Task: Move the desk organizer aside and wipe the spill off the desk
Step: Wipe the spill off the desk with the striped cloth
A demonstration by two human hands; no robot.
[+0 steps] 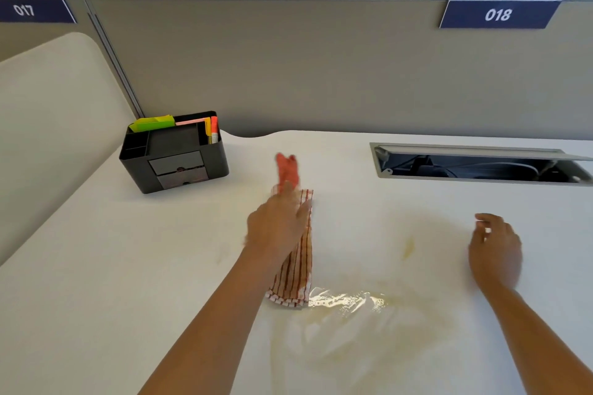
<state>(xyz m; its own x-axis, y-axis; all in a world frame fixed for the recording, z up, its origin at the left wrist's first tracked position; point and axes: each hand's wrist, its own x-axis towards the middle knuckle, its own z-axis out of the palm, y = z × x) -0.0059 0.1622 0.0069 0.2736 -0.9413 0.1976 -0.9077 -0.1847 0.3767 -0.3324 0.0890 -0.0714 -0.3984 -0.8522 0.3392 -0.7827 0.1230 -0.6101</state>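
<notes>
A black desk organizer (175, 155) with coloured sticky notes and markers stands at the back left of the white desk (96, 266), close to the grey partition. My left hand (277, 221) lies on a folded red-and-white striped cloth (296, 272) in the middle of the desk and grips its far end. A blurred red part of the cloth (287, 170) sticks out beyond my fingers. A wet yellowish spill (346, 301) glistens just right of the cloth's near end, with a yellow streak (409, 248) farther right. My right hand (495, 250) is over the desk to the right, fingers apart, holding nothing.
An open cable tray (475, 165) is recessed into the desk at the back right. A grey partition (321, 67) with a blue sign "018" closes off the back. A cream curved side panel (54, 125) borders the desk on the left.
</notes>
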